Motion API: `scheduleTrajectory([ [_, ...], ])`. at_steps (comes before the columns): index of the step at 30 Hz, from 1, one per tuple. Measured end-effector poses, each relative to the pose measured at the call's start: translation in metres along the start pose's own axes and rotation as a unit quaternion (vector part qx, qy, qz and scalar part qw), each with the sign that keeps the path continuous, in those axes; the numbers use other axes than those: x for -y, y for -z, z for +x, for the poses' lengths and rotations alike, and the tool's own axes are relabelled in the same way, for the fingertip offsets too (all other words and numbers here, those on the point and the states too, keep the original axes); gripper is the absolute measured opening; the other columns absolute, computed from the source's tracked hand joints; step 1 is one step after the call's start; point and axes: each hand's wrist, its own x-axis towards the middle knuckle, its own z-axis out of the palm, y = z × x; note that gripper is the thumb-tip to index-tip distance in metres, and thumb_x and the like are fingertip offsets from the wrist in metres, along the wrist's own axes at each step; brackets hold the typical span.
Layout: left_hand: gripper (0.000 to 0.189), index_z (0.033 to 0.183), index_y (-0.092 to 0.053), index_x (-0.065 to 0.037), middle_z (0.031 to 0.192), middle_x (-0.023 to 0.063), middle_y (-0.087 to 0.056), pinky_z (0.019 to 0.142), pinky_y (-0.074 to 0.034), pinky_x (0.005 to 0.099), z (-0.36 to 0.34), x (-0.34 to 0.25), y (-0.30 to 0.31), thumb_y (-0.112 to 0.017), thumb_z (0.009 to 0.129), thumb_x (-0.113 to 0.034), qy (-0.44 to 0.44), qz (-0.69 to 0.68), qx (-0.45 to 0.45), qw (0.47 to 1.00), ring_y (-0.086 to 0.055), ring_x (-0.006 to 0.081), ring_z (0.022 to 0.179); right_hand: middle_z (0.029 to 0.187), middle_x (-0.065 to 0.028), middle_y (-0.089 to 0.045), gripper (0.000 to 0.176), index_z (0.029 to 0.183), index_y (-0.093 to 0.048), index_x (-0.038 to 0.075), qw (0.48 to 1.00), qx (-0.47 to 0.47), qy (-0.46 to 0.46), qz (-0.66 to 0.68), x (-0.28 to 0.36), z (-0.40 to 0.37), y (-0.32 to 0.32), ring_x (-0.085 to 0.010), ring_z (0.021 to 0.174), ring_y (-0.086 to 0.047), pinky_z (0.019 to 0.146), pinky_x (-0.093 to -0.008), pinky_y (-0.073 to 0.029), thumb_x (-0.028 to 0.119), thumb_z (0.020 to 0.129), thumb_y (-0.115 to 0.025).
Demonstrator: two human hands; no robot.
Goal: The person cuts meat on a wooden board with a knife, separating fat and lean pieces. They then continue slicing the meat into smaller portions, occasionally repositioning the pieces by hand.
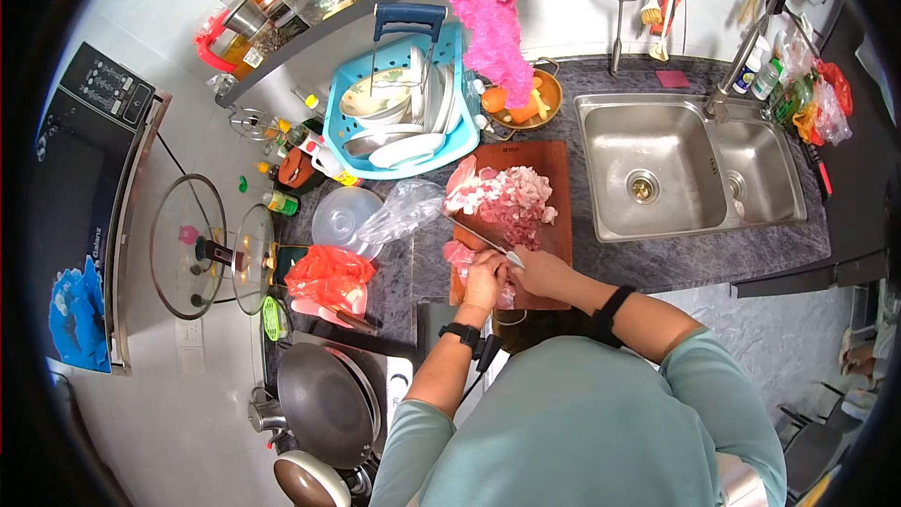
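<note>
My right hand (539,272) is closed around the handle of a kitchen knife (479,235), its blade slanting up and left across a wooden cutting board (556,164). Beside it, my left hand (485,280) presses with curled fingers on a slab of raw meat (458,253) at the board's near left. Its fingertips are close to the knife and partly hidden. Beyond the blade lies a heap of diced raw meat (516,197), pink with white fat. A clear plastic bag (408,209) touches the board's left side.
A blue dish rack (336,131) with bowls stands behind, next to a pan of vegetables (554,99). At the right is a double steel sink (648,155). A red plastic bag (328,272) lies at the left, with a dark wok (324,404) on the stove nearer me.
</note>
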Motion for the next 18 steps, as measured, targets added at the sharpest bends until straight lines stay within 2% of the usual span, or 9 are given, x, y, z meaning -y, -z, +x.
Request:
scheduleTrajectory([
  [4,0.015,0.092,-0.071,-0.002,0.098,0.0162,-0.067,0.083,-0.054,0.0397,-0.003,0.004,0.002,-0.067,0.078,0.001,-0.008,-0.041,0.002,0.999,-0.065,0.0358,0.092,0.097,-0.0283,-0.067,0.031,0.109,-0.051,0.002,1.0,-0.015,0.017,0.016,-0.009,0.001,-0.001,-0.0466,0.093,-0.065,0.082,-0.0554,-0.05,0.027,0.092,-0.058],
  [12,0.016,0.091,-0.071,-0.002,0.098,0.0167,-0.067,0.084,-0.054,0.0391,-0.004,0.005,0.0,-0.067,0.076,0.0,0.001,-0.016,-0.007,1.0,-0.066,0.0349,0.092,0.091,-0.0288,-0.066,0.028,0.11,-0.052,0.005,1.0,0.003,-0.009,0.02,-0.011,-0.066,0.036,-0.0501,0.088,-0.063,0.077,-0.0573,-0.049,0.026,0.093,-0.06],
  [16,0.014,0.088,-0.07,-0.001,0.094,0.0171,-0.067,0.082,-0.054,0.0418,-0.004,0.004,0.0,-0.067,0.075,0.001,-0.009,-0.023,-0.014,1.0,-0.065,0.0369,0.091,0.09,-0.0304,-0.066,0.029,0.108,-0.051,0.002,0.999,0.001,0.019,0.035,-0.015,-0.064,0.025,-0.0493,0.089,-0.064,0.079,-0.0569,-0.05,0.024,0.092,-0.059],
  [18,0.013,0.088,-0.071,-0.001,0.096,0.0167,-0.067,0.083,-0.054,0.0401,-0.005,0.006,0.0,-0.068,0.076,0.0,-0.003,-0.014,-0.009,1.0,-0.066,0.0354,0.091,0.09,-0.0303,-0.066,0.028,0.108,-0.051,0.002,0.999,-0.002,0.028,0.046,-0.015,-0.051,0.015,-0.0491,0.089,-0.064,0.079,-0.0567,-0.05,0.024,0.092,-0.059],
])
